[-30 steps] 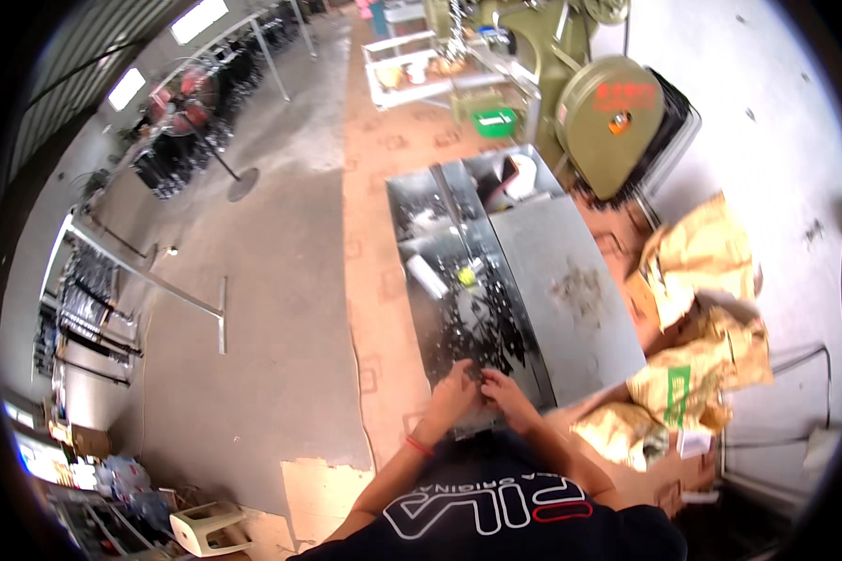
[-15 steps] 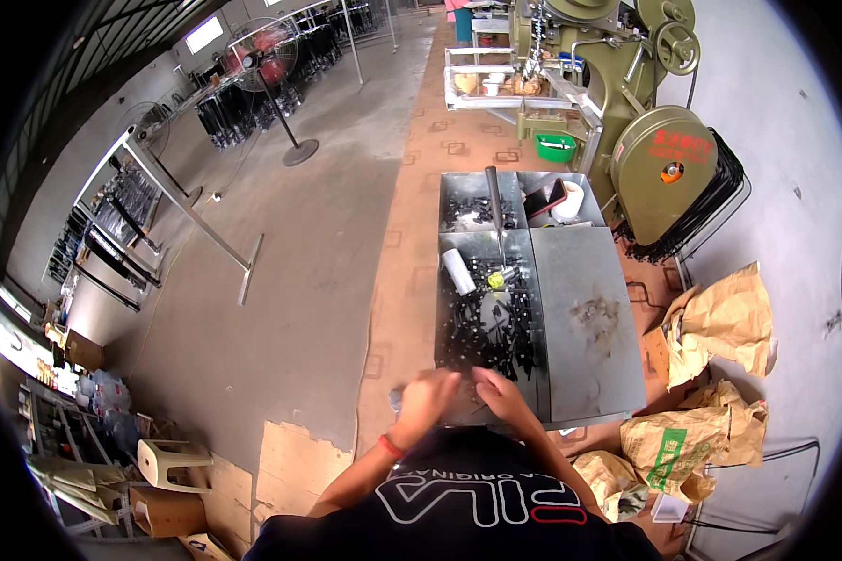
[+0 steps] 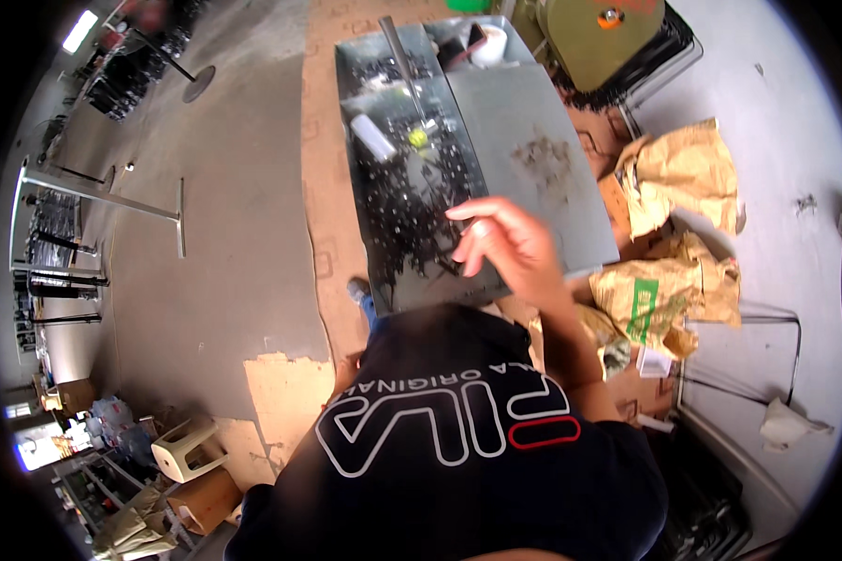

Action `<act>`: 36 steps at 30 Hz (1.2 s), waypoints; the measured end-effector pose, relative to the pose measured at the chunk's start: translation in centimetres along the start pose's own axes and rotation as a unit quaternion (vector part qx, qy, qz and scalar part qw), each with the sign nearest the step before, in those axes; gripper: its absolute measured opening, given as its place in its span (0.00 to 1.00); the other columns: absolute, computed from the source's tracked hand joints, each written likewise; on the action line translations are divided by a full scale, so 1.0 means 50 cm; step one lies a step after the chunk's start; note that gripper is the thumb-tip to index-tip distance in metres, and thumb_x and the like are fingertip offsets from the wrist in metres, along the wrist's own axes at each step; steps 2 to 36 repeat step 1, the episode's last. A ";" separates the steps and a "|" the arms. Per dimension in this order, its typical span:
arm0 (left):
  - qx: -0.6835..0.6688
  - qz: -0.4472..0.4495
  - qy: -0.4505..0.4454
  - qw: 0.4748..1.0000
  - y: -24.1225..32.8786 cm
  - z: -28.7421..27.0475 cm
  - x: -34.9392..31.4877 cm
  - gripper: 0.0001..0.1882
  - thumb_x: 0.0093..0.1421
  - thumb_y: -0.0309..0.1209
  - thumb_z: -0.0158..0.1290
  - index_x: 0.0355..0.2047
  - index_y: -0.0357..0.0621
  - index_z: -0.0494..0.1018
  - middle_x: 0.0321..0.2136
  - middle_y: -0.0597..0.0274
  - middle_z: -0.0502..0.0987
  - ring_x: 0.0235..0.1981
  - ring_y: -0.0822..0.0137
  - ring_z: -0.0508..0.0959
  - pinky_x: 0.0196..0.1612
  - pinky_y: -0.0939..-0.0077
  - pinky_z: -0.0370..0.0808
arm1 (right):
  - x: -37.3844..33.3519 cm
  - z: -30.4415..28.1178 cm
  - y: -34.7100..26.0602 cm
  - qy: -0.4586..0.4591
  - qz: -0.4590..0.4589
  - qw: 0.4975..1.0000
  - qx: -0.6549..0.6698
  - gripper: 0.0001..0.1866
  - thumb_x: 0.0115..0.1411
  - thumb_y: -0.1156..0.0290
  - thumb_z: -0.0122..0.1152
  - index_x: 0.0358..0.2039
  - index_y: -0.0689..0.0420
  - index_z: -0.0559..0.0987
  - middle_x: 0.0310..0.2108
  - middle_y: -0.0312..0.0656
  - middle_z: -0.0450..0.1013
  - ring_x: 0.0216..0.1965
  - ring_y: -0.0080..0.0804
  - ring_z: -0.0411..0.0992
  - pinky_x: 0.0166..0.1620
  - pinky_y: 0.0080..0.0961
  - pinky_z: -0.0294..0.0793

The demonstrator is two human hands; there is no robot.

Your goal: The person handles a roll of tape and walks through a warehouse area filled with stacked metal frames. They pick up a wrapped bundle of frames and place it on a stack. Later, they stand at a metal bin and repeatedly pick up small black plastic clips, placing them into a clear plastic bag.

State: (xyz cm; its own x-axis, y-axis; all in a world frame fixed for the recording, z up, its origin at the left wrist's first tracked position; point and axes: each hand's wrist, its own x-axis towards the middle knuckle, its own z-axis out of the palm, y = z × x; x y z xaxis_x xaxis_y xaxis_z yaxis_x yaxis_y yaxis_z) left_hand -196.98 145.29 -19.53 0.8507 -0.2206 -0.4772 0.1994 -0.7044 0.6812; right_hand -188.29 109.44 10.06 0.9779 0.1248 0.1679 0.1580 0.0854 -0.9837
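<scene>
My right hand point(image 3: 510, 245) hovers over the near right part of a grey metal tray point(image 3: 519, 103) with compartments. Its fingers are loosely bent, with forefinger and thumb apart and nothing visible between them. Below it, many small black parts point(image 3: 407, 210) lie scattered in the large left compartment. A white cylinder point(image 3: 374, 137) and a small yellow item point(image 3: 417, 137) rest among them. One long-handled metal tool point(image 3: 398, 56) leans across the divider at the far end. My left hand is hidden beside my body; only a bit of that arm shows.
A phone point(image 3: 477, 37) and a white roll point(image 3: 489, 47) sit in the far right compartment. Brown paper sacks point(image 3: 669, 290) stand right of the tray, near the wall. A green machine point(image 3: 599, 42) rises beyond. At lower left is a beige stool point(image 3: 187, 449).
Both hands were together at the tray's near edge. The left has dropped out of sight beside my body, while the right has lifted over the tray. The view has tilted down and shifted right.
</scene>
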 end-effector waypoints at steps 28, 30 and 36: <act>0.007 -0.004 -0.016 1.000 -0.007 -0.001 -0.010 0.22 0.49 0.38 0.53 0.43 0.41 0.70 0.30 0.44 0.75 0.33 0.57 0.77 0.32 0.68 0.71 | -0.005 0.001 -0.038 0.034 -0.104 0.993 -0.050 0.09 0.57 0.79 0.43 0.37 0.64 0.71 0.23 0.40 0.71 0.28 0.28 0.69 0.33 0.20 0.67; 0.007 -0.004 -0.016 1.000 -0.007 -0.001 -0.010 0.22 0.49 0.38 0.53 0.43 0.41 0.70 0.30 0.44 0.75 0.33 0.57 0.77 0.32 0.68 0.71 | -0.005 0.001 -0.038 0.034 -0.104 0.993 -0.050 0.09 0.57 0.79 0.43 0.37 0.64 0.71 0.23 0.40 0.71 0.28 0.28 0.69 0.33 0.20 0.67; 0.007 -0.004 -0.016 1.000 -0.007 -0.001 -0.010 0.22 0.49 0.38 0.53 0.43 0.41 0.70 0.30 0.44 0.75 0.33 0.57 0.77 0.32 0.68 0.71 | -0.005 0.001 -0.038 0.034 -0.104 0.993 -0.050 0.09 0.57 0.79 0.43 0.37 0.64 0.71 0.23 0.40 0.71 0.28 0.28 0.69 0.33 0.20 0.67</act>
